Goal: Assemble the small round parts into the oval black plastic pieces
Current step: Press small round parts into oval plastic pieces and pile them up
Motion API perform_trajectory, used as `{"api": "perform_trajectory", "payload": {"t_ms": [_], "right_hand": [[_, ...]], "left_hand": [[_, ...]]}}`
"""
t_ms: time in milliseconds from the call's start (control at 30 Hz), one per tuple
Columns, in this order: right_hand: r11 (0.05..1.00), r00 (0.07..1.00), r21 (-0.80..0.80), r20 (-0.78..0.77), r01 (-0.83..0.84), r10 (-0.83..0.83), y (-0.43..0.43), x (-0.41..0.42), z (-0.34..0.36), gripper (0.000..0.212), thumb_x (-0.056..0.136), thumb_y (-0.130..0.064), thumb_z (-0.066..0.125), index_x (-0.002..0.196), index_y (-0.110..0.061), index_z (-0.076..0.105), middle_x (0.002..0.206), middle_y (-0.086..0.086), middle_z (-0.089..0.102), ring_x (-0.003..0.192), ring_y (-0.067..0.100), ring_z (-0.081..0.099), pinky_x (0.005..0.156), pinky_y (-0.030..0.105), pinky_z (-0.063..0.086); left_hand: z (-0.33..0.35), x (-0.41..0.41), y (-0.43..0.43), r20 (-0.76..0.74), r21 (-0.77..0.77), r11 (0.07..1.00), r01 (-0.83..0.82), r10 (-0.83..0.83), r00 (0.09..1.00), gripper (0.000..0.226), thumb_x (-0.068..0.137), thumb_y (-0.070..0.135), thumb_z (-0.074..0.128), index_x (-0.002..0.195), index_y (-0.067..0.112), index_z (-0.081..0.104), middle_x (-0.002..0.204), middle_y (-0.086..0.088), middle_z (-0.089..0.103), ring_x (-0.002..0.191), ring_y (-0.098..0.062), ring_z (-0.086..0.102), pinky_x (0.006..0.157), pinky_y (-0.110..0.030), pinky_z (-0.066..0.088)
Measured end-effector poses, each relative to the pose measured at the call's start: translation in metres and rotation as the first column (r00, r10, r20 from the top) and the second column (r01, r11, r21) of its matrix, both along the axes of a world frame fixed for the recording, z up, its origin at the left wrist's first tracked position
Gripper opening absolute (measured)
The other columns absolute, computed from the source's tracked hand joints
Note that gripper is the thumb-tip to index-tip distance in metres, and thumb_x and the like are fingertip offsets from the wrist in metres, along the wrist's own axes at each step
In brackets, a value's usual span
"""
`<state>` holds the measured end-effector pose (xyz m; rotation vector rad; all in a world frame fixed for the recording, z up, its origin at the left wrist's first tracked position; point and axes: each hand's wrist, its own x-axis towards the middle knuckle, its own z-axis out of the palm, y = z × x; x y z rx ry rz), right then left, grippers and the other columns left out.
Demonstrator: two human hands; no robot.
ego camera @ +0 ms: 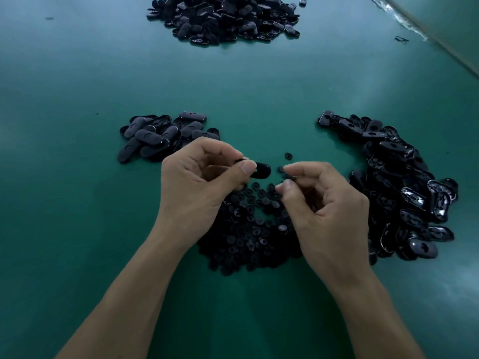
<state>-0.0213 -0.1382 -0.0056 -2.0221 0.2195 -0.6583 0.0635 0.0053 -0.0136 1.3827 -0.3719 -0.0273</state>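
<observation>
Head view puts 1 oval piece (262, 170) between your hands, just above the near heap. Your left hand (204, 182) pinches it by its near end. Your right hand (324, 203) has thumb and forefinger curled together on what looks like a round part (287, 177), close beside the oval's free end and apparently not yet touching it (the part is small and dark, so I can't be sure). I'd judge this pairing is about to be pressed home, not done.

Under your hands lies the heap of round parts (248, 229), with a stray round part (288, 155) just beyond your fingertips. The small left heap (160, 136) of ovals lies smooth side up, and these are likely the finished ones. The much larger right heap (404, 193), hollow side up, looks unfilled. The far heap (225, 19) at the top of the green table (77, 86) is large too, but I can't tell whether it's finished. By that reading you're early, with most of the work left.
</observation>
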Motion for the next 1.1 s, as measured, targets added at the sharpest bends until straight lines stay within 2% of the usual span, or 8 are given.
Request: {"api": "perform_trajectory", "payload": {"t_ms": [267,400,533,600,667,767,900,1100], "right_hand": [[0.999,0.998,-0.016,0.039,-0.041,0.042,-0.001,-0.003,-0.003,0.014,0.095,-0.015,0.067,0.101,-0.026,0.073,0.084,-0.014,0.069,0.075,0.012,0.066,0.063,0.019,0.051],[0.998,0.998,-0.017,0.014,-0.069,0.069,0.003,-0.004,-0.002,0.01,0.091,-0.026,0.07,0.099,-0.031,0.074,0.088,-0.016,0.069,0.077,0.015,0.067,0.06,0.032,0.056],[0.999,0.999,0.019,0.001,-0.041,0.041,0.003,-0.003,-0.007,0.018,0.09,-0.016,0.072,0.102,-0.03,0.074,0.09,-0.019,0.071,0.086,0.01,0.071,0.068,0.031,0.06],[0.999,1.0,0.034,0.003,-0.007,0.007,0.002,-0.002,-0.008,0.025,0.088,-0.012,0.075,0.103,-0.031,0.072,0.089,-0.018,0.072,0.087,0.006,0.071,0.075,0.022,0.058],[0.999,1.0,0.033,0.01,0.012,-0.012,0.002,-0.001,-0.009,0.024,0.087,-0.012,0.076,0.1,-0.032,0.071,0.088,-0.018,0.072,0.084,0.003,0.07,0.074,0.013,0.053],[1.0,1.0,0.002,0.026,0.01,-0.01,0.004,0.001,-0.009,0.02,0.088,-0.014,0.075,0.094,-0.032,0.073,0.084,-0.017,0.072,0.08,0.004,0.07,0.067,0.017,0.054],[0.999,0.999,-0.032,0.042,0.019,-0.017,0.004,0.003,-0.006,0.02,0.086,-0.015,0.076,0.092,-0.034,0.073,0.089,-0.016,0.069,0.08,0.005,0.067,0.07,0.011,0.049],[0.997,1.0,0.074,-0.024,-0.002,0.004,0.009,0.003,-0.005,0.012,0.09,-0.021,0.069,0.092,-0.031,0.073,0.079,-0.018,0.07,0.074,0.007,0.068,0.06,0.029,0.058]], "left_hand": [[0.001,-0.002,-0.002,0.009,0.094,0.995,0.037,-0.038,0.999,0.015,0.072,0.017,0.081,0.085,0.015,0.073,0.074,0.003,0.075,0.066,-0.009,0.071,0.067,-0.019,0.057],[0.0,-0.003,-0.002,0.046,0.168,0.984,0.056,-0.065,0.997,0.016,0.077,0.008,0.081,0.088,0.018,0.075,0.08,0.003,0.076,0.07,-0.007,0.071,0.069,-0.018,0.056],[0.0,-0.003,-0.001,0.067,0.195,0.979,0.056,-0.07,0.995,0.02,0.078,0.006,0.079,0.089,0.021,0.074,0.081,0.002,0.076,0.07,-0.008,0.07,0.07,-0.02,0.056],[0.001,-0.003,-0.001,0.069,0.2,0.978,0.063,-0.078,0.995,0.019,0.078,0.005,0.078,0.087,0.021,0.073,0.081,0.001,0.075,0.069,-0.008,0.07,0.069,-0.02,0.056],[0.001,-0.004,-0.001,0.073,0.21,0.975,0.07,-0.087,0.994,0.019,0.078,0.003,0.078,0.086,0.02,0.072,0.081,0.0,0.075,0.069,-0.007,0.069,0.068,-0.019,0.056],[0.002,-0.005,-0.002,0.066,0.214,0.974,0.077,-0.093,0.993,0.019,0.077,0.004,0.076,0.084,0.02,0.071,0.082,-0.001,0.075,0.069,-0.007,0.069,0.069,-0.02,0.056],[0.002,-0.005,-0.002,0.066,0.216,0.973,0.082,-0.099,0.993,0.019,0.077,0.004,0.075,0.084,0.022,0.071,0.083,-0.001,0.075,0.071,-0.008,0.07,0.071,-0.02,0.056],[0.003,-0.005,-0.003,0.068,0.211,0.973,0.089,-0.106,0.992,0.019,0.077,0.003,0.074,0.085,0.02,0.071,0.084,-0.002,0.075,0.071,-0.007,0.069,0.071,-0.019,0.055]]}}
